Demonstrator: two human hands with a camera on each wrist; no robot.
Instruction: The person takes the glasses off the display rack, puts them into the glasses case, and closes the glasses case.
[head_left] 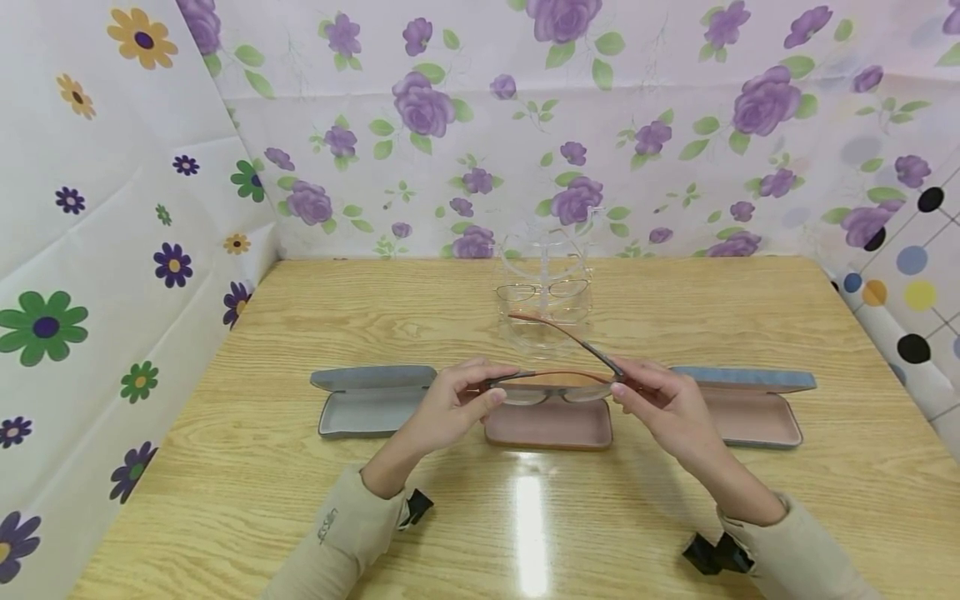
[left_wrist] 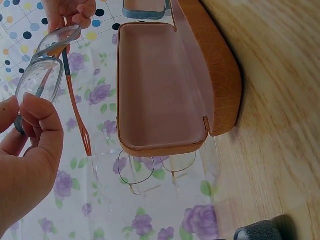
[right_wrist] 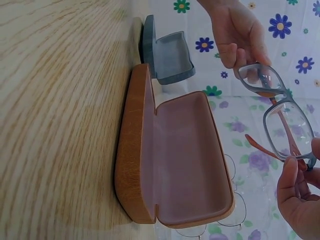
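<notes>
A pair of eyeglasses [right_wrist: 287,95] with a grey front and orange-brown temples is held between both hands above the middle case. My left hand [head_left: 453,408] pinches one end of the frame between thumb and fingers. At the other end, my right hand [head_left: 671,408] pinches the corner by the hinge. In the head view, one temple lies folded across behind the lenses, while the other slants away toward the back. Below the glasses, an orange-brown glasses case [head_left: 551,429] with pink lining lies open and holds nothing.
A blue-grey case [head_left: 360,414] lies open on the left, and a blue case [head_left: 757,417] with pink lining lies open on the right. Behind stands a clear display rack [head_left: 545,267] carrying wire-rimmed glasses [head_left: 517,292]. Flowered cloth [head_left: 450,167] hangs behind the wooden table [head_left: 360,300].
</notes>
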